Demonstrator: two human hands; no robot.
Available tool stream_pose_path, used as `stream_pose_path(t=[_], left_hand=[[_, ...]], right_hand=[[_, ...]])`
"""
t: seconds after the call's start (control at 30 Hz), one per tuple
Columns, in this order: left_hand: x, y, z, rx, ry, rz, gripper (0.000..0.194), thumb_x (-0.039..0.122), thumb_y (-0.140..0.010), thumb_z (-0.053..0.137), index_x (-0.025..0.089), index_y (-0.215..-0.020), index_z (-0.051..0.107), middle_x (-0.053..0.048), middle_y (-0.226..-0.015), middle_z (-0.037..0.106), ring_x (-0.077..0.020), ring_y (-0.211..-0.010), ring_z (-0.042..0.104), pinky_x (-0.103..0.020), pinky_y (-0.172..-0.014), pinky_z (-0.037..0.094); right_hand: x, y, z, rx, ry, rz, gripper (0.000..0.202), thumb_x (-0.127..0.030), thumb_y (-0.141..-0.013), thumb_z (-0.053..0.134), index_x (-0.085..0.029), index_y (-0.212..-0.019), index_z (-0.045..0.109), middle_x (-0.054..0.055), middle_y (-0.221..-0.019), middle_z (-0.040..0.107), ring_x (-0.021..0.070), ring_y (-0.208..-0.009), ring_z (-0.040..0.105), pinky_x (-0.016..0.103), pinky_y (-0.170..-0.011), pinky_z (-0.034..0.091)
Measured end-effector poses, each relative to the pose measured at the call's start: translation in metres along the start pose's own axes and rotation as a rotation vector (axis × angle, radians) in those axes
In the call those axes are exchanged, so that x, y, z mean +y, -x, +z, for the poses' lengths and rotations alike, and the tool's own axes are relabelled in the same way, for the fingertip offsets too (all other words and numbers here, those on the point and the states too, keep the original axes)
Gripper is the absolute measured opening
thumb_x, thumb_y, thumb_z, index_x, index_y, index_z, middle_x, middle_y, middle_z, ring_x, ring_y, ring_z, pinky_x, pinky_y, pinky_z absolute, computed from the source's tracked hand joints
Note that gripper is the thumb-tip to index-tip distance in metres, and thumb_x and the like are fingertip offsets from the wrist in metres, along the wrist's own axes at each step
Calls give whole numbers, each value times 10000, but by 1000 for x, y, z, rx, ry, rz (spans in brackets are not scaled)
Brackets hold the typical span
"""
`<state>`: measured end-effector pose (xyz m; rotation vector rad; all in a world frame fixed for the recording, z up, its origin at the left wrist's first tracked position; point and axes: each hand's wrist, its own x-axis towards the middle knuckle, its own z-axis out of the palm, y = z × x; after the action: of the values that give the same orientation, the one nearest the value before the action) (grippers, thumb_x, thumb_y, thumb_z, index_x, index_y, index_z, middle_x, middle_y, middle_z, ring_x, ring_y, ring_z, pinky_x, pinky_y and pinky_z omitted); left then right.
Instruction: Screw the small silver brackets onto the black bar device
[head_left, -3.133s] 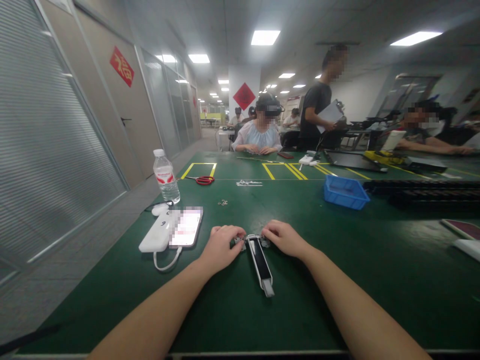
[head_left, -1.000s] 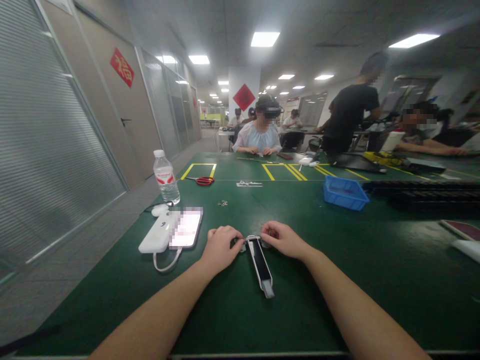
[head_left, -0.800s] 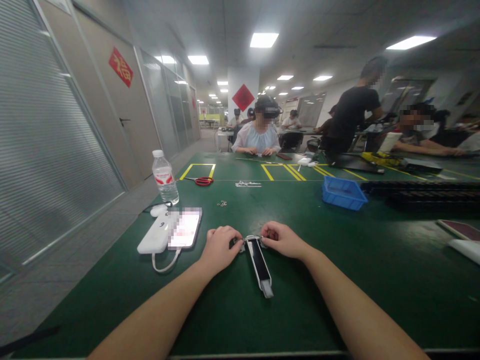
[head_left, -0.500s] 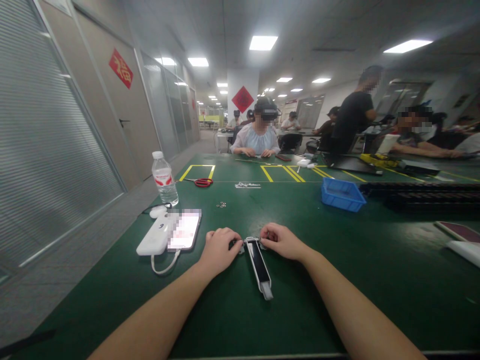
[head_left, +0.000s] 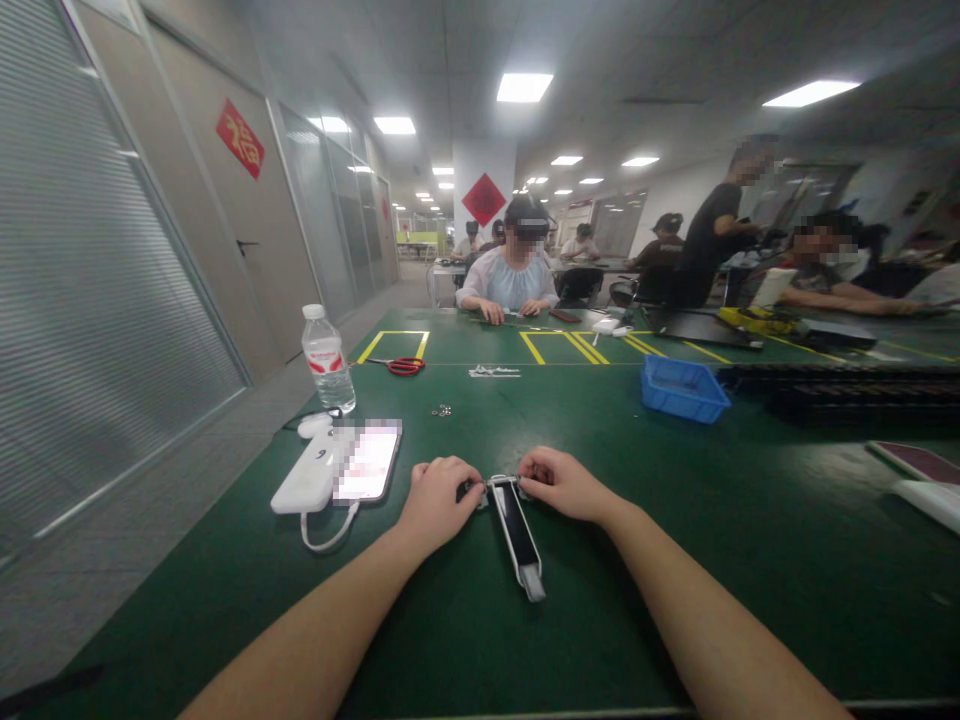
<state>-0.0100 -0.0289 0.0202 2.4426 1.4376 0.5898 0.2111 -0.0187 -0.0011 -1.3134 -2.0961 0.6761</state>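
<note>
A long narrow device with a black face and a white rim [head_left: 516,530] lies on the green table [head_left: 600,620], a grey piece at its near end. At its far left corner my left hand [head_left: 444,500] is closed, thumb and fingertips pinched on something small that I cannot make out. My right hand [head_left: 561,484] is closed the same way at the far right corner, its fingertips hiding what they hold. Beyond the hands lie a few small metal rings [head_left: 442,411] and a flat group of thin white pieces [head_left: 494,372].
On the left are a water bottle [head_left: 328,362], a white power bank [head_left: 306,478] cabled to a phone [head_left: 369,462], and red-handled scissors [head_left: 405,366]. A blue basket [head_left: 682,388] and black racks [head_left: 862,392] stand at the right. A person [head_left: 511,268] sits opposite.
Both my hands stay almost where they were, at the device's far end. Across the table, the seated person's hand has shifted slightly, and the standing person at the right has moved a little rightward.
</note>
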Motion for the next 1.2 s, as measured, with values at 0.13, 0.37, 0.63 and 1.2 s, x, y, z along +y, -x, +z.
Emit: stream_pose_path(t=[0.13, 0.37, 0.63, 1.2], left_hand=[[0, 0, 1, -7, -14, 0, 145, 271, -847, 500, 224, -863, 636, -19, -969, 652, -212, -962, 542, -391, -871, 329], [-5, -1, 5, 16, -7, 13, 150, 290, -852, 495, 232, -859, 634, -16, -964, 651, -211, -957, 545, -382, -861, 325], [-4, -1, 4, 13, 4, 23, 136, 276, -853, 502, 233, -852, 632, -6, -949, 648, -204, -944, 547, -377, -852, 317], [-3, 0, 4, 5, 14, 2, 136, 287, -851, 507, 231, -858, 630, 0, -942, 649, -203, -945, 546, -383, -856, 313]], right_hand=[[0, 0, 0, 1, -3, 0, 23, -180, -761, 589, -166, -773, 602, -15, -710, 504, 89, -580, 431, 219, -549, 373], [-1, 0, 0, 0, 6, 0, 31, -163, -762, 574, -163, -769, 604, -11, -721, 496, 91, -583, 430, 223, -554, 374], [-4, 0, -1, -9, 25, -13, 39, -155, -764, 567, -166, -773, 603, -7, -737, 498, 95, -595, 436, 231, -574, 382], [-5, -1, -1, -11, 43, -1, 42, -135, -753, 570, -159, -766, 602, -15, -717, 491, 91, -598, 434, 222, -574, 373]])
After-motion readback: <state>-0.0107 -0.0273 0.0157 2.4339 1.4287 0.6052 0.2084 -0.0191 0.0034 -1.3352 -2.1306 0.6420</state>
